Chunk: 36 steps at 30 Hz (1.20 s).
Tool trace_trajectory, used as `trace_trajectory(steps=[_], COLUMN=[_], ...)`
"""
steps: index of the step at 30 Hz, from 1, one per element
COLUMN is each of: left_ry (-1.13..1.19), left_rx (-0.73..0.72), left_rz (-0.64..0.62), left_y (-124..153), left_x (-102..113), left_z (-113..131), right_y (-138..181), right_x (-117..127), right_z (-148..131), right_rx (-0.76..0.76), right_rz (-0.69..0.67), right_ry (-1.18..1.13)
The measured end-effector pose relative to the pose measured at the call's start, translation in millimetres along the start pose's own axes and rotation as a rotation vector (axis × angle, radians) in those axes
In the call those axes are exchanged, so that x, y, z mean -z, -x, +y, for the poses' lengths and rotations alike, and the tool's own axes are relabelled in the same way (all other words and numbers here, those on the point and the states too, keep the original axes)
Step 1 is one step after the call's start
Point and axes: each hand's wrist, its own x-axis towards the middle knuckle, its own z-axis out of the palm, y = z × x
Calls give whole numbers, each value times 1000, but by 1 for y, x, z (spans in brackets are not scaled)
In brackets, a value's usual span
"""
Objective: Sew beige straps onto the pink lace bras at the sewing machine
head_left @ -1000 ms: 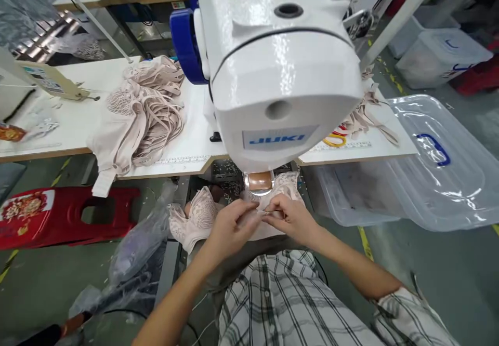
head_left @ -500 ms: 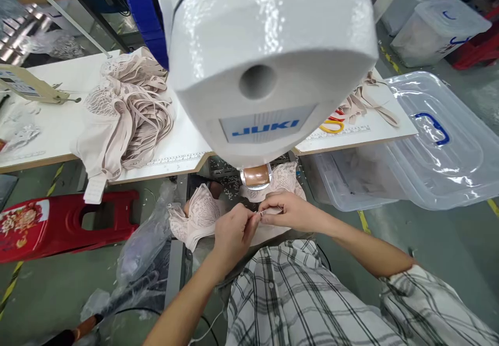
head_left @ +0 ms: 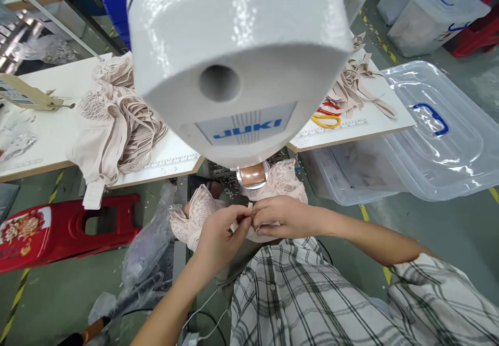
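My left hand [head_left: 218, 234] and my right hand [head_left: 278, 216] meet just below the white JUKI sewing machine head [head_left: 234, 60]. Both pinch a small pale strap end [head_left: 249, 208] of a beige lace garment [head_left: 202, 213] that lies in my lap. The fingers of both hands are closed on the strap. A copper-coloured round part [head_left: 252, 175] hangs under the machine head, right above my hands. More lace [head_left: 286, 177] bunches behind my right hand.
A pile of beige lace pieces and straps [head_left: 117, 117] lies on the white table [head_left: 47, 138] at left. More straps [head_left: 353, 83] and red and yellow scissors [head_left: 325, 117] lie at right. Clear plastic bins [head_left: 429, 133] stand right, a red stool [head_left: 58, 229] left, plastic bags [head_left: 148, 247] below.
My head has moved closer, so the machine head fills more of the view. My hands stay together on the strap end; the fingers have shifted slightly, and my right hand has closed more over it.
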Motion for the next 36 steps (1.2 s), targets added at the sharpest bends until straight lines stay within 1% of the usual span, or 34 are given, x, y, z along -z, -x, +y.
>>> trace_trajectory(steps=[2, 4, 7, 9, 12, 14, 15, 17, 19, 21, 22, 23, 24, 26, 29, 31, 34, 36], left_ry=[9, 36, 38, -28, -188, -235, -218, -97, 134, 387, 477, 520, 514, 395, 170, 92, 90, 141], left_rx=[-2, -13, -43, -39, 58, 146, 179, 226, 291, 361, 377, 370, 342, 257, 133, 75, 48, 49], left_rz=[4, 9, -15, -42, -107, -171, -199, -210, -149, -24, 48, 115, 172, 238, 259, 274, 291, 273], left_y=[0, 1, 3, 3, -1, -6, -8, -12, -13, -11, -9, -7, -5, -2, -1, -2, -5, -7], left_x=[1, 1, 2, 2, 4, 7, 8, 8, 3, -6, -11, -16, -19, -24, -23, -22, -21, -22], left_z=[0, -1, -1, 1, 4, 4, 4, 3, 1, 0, 0, 0, 0, -1, -3, -5, -6, -7], right_y=[-1, -1, -2, -4, -7, -10, -11, -12, -12, -12, -12, -12, -12, -12, -12, -12, -12, -10], right_x=[-1, -1, -2, -7, -16, -21, -23, -24, -23, -22, -22, -21, -21, -20, -16, -12, -9, -8], right_z=[-2, -4, -8, -10, -7, -5, -6, -8, -15, -22, -25, -27, -29, -31, -32, -31, -29, -27], right_rx=[58, 109, 172, 169, 149, 142, 129, 39, -104, -217, -251, -268, -278, -289, -286, -268, -259, -298], right_rz=[-7, 21, 83, 115, 175, 220, 227, 241, 292, 377, 414, 439, 454, 458, 410, 379, 376, 396], right_ry=[120, 209, 241, 254, 255, 201, 153, 26, -105, -197, -221, -233, -235, -223, -214, -210, -202, -194])
